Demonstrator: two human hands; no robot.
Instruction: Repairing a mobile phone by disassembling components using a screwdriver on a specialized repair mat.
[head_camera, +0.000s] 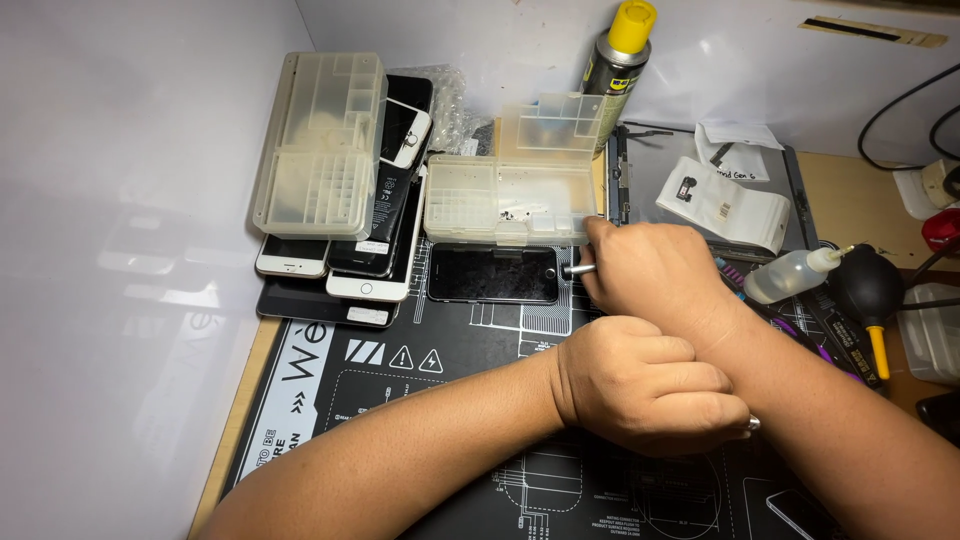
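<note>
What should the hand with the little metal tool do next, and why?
Probably bring the right hand and its small metal tool onto the end of the black phone. The tip sits just beside that end, the open parts box waits right behind it, and the left hand rests closed on the mat.

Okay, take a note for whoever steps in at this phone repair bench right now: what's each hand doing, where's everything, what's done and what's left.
Right hand: reaches across to the phone's right end, gripping a small metal tool; only its tip shows.
Left hand: closed in a fist on the black work mat, crossed under the right forearm; whether it holds anything cannot be told.
Black phone: flat on the mat, screen up, still in one piece.
Open clear parts box: just behind the phone, a few small parts inside.
Done: nothing visibly taken off the phone.
Left: judging by the tool, probably work at that end of the phone.
</note>
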